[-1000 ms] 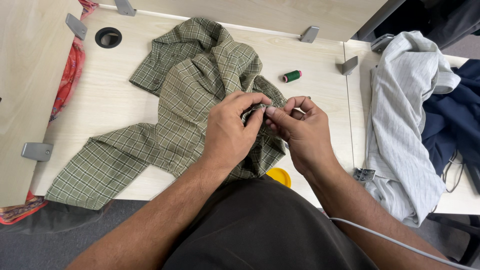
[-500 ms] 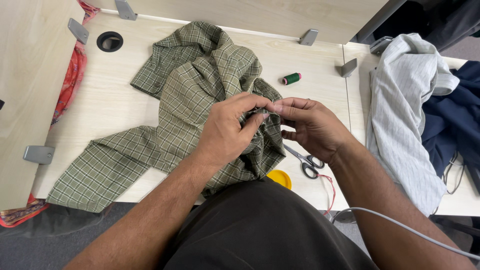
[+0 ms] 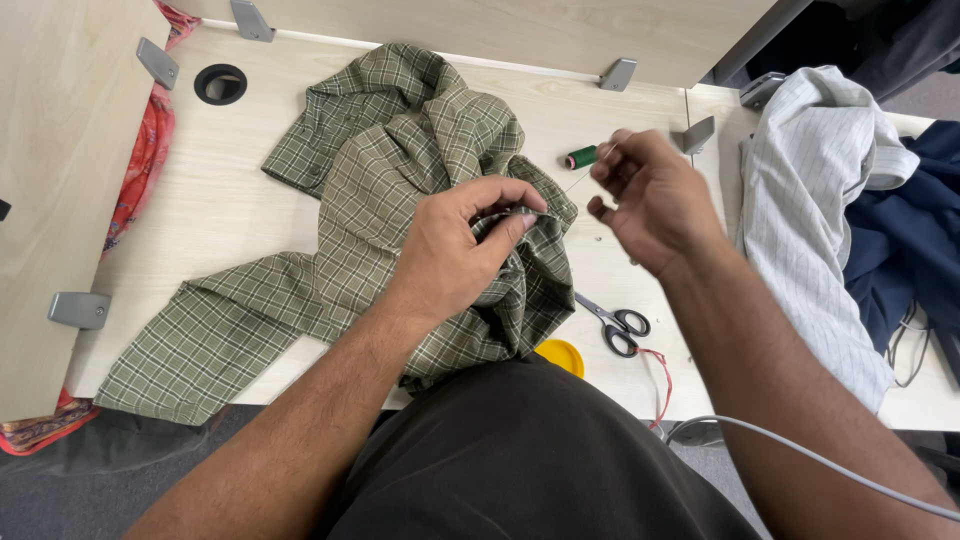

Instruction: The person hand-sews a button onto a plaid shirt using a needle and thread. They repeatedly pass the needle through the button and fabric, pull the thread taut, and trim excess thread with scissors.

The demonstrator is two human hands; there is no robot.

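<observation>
A: Head view, frame centre: the left hand (image 3: pixel 450 255) is pinching a fold of the green plaid shirt (image 3: pixel 400 190), and the right hand (image 3: pixel 650 195) is pinching a thin thread (image 3: pixel 574 184), pulling it taut.

B: Shirt's lying centre on the desk (image 3: pixel 220 200), looking soft and floppy, so probably best gripped close to the stitch. Thread spool (image 3: pixel 583 156) and scissors (image 3: pixel 615 325) are sitting right of it.

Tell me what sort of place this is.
Probably an office-style desk used as a sewing or mending station. A pale wood desk with divider panels holds a green checked shirt, a green thread spool and scissors, with more clothes piled at the right.
</observation>
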